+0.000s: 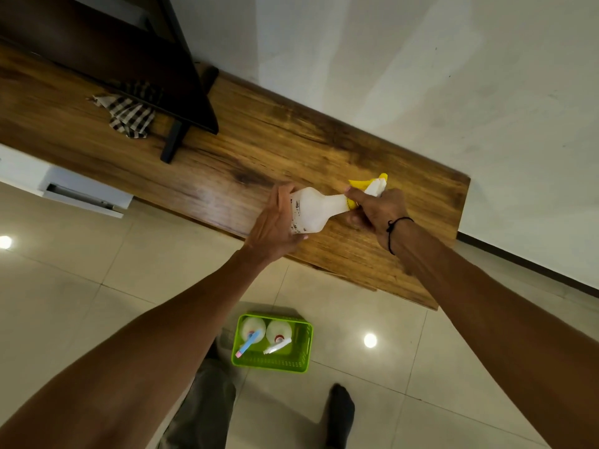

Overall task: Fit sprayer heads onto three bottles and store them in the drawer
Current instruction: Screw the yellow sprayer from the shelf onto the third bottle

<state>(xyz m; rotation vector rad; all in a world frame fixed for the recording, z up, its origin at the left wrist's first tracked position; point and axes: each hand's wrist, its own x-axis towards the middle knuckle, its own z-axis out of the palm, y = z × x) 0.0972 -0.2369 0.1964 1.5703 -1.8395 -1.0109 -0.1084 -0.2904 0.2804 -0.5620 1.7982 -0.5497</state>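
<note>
**Third bottle lying across the wooden top, both your hands on it**

Nearest the camera: your trouser leg and a dark-socked foot (339, 413) on the tiled floor (81, 303), both cut off by the bottom edge.

Just ahead of them, the green basket (301, 351) sits on the floor. Two white bottles stand upright in it side by side, seen from above. The left bottle (253, 326) carries a blue sprayer head (249, 343), the right bottle (278, 330) a white sprayer head (277, 346). Both heads point toward you and left. Whether they are screwed down tight, can't tell from this angle.

Further out, over the wooden top (259, 140): the white bottle (312, 209) lies on its side, long axis running left to right along the board, base left, neck right. It may be resting on the wood or held just above it, can't tell.

Your left hand (272, 225) wraps the base end, fingers curled around it and hiding most of the printed scale. Your right hand (377, 209) is clenched on the yellow sprayer head (369, 186) at the neck; the joint itself is hidden by your fingers, so seating is unreadable. The nozzle tip pokes out past your knuckles, pointing up and right. Black cord bracelet (393, 228) on that wrist.

Far left: a checked cloth (128, 113) under a dark stand (181, 92), cut off at the top. A white drawer front (84, 196) shows below the board's left end; its contents aren't visible.
</note>
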